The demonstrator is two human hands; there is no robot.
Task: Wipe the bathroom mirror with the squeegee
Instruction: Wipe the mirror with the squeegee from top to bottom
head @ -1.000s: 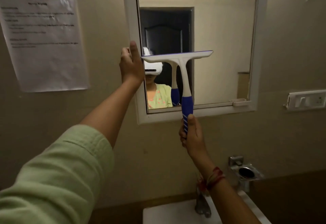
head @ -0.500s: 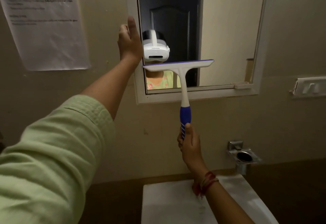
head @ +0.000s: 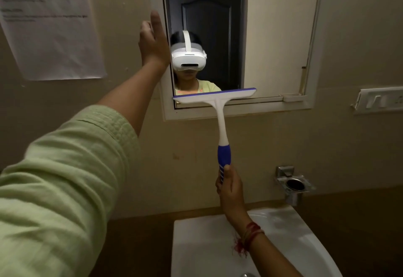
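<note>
one t-shaped plastic squeegee [head: 218, 111] gripped by right hand [head: 229, 186], left hand [head: 153, 41] open-fingered on mirror [head: 272, 37] frame

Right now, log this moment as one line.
right hand: grips squeegee handle | blade: at mirror bottom edge, left half | left hand: on mirror frame

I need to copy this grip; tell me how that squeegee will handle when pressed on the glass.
The squeegee is probably light: the right hand holds it by the handle's end alone. The white neck looks like stiff plastic. The ribbed blue grip likely resists slipping.
</note>
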